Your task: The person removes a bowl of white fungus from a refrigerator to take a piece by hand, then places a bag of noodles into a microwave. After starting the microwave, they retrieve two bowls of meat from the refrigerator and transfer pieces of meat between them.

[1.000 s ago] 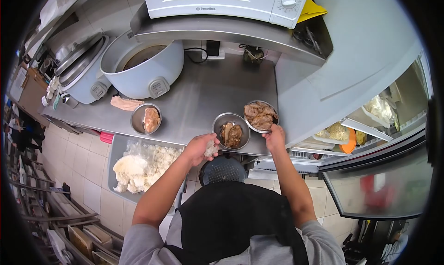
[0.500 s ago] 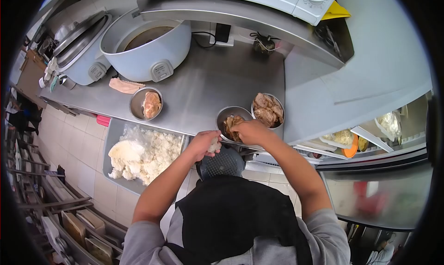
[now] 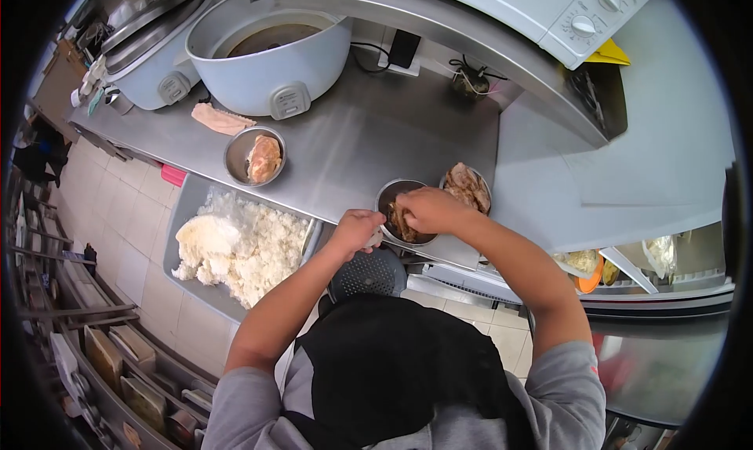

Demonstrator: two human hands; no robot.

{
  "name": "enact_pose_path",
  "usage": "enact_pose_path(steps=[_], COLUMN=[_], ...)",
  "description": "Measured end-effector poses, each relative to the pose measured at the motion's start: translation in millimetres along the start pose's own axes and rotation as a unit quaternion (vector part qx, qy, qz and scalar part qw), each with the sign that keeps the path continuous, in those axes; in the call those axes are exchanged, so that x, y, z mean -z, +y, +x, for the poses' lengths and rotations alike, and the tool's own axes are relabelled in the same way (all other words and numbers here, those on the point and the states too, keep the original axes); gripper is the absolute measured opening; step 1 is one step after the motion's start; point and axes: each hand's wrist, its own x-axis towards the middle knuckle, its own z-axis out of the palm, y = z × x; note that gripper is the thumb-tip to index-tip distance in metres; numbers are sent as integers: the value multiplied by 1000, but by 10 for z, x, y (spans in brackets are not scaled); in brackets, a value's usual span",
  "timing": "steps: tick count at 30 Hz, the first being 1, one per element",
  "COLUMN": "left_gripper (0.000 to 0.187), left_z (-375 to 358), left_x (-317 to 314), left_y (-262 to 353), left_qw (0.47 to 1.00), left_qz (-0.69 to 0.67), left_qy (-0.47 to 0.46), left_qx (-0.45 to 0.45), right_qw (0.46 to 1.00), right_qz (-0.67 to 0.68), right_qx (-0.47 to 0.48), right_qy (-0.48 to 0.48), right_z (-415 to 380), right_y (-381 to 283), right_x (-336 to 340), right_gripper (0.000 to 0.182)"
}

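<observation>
My left hand (image 3: pixel 358 232) is closed around a small clump of white rice (image 3: pixel 375 239), just left of a steel bowl (image 3: pixel 384 193) at the counter's front edge. Inside that bowl lies brown, shredded-looking cooked meat (image 3: pixel 403 224). My right hand (image 3: pixel 433 211) reaches over the rim, its fingertips pinched on the meat; they partly hide it. Directly behind that hand, a second bowl holds larger pale-brown meat pieces (image 3: pixel 466 185), partly covered by my wrist.
A grey tub (image 3: pixel 174 254) of cooked rice (image 3: pixel 243 250) stands below the counter at left. On the steel counter (image 3: pixel 337 163) are another bowl (image 3: pixel 233 167) with an orange-pink lump, a folded cloth (image 3: pixel 220 120) and a large rice cooker (image 3: pixel 267 77). An open refrigerated drawer (image 3: pixel 627 265) lies right.
The camera view has shifted, so the counter items sit differently in it. My left hand has turned, showing less rice. My right hand stays in the meat bowl.
</observation>
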Motion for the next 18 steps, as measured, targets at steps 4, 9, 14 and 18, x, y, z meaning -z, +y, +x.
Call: enact_pose_path(steps=[4,9,14,18], left_gripper=[22,22,22,22], left_z=[-6,-9,-41,-36], left_x=[-31,-61,-57,-69], left_y=[14,21,-9,-2], left_qw=[1000,999,999,997], left_qz=[-1,-10,6,20], left_qy=[16,37,37,49], left_qx=[-11,-21,-35,-47], right_qw=[994,994,994,996], right_qz=[61,35,26,45], right_qx=[-85,-72,-67,-51], right_qy=[-30,-80,-86,-58], right_z=[131,179,246,298], right_y=[53,159,215,203], right_x=[-42,-6,-39,-56], right_gripper=[38,35,32,27])
